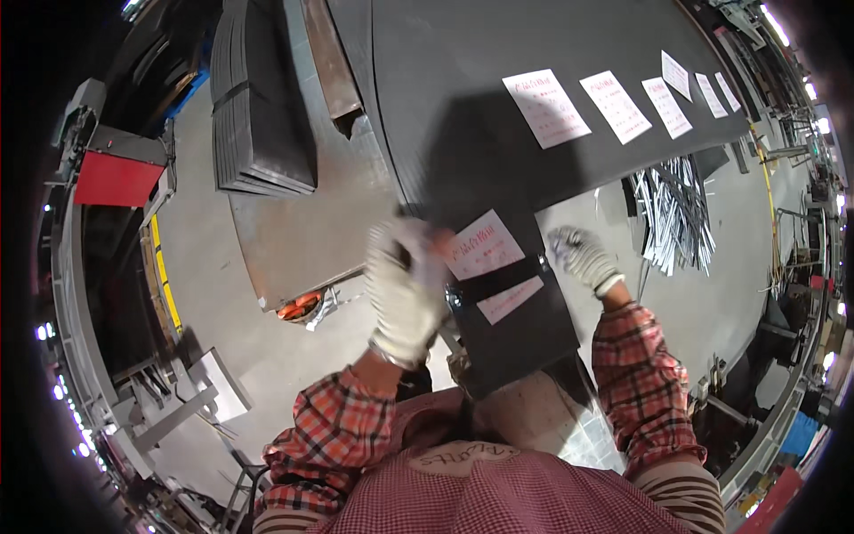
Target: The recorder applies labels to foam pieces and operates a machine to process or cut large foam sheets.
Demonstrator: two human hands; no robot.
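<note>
My left hand (405, 285), in a white knitted glove, is beside the left edge of a narrow stack of dark flat strips (520, 343). Motion smears its fingers, and a reddish blur shows at their tips. A black strap (498, 281) crosses the stack, with a small metal clip at its right edge. A white paper label (487, 245) with red print lies on the stack, and a white paper piece (510, 300) shows below the strap. Just right of the stack is my gloved right hand (583, 255), its fingers loosely bent and apart, with nothing visible in them.
Several printed labels (546, 109) lie across the large dark sheet surface (445, 53) ahead. Strapped dark strips (258, 133) rest on a brownish metal plate (307, 222) at left. A basket of orange items (300, 308) and a heap of thin metal strips (673, 218) are on the floor.
</note>
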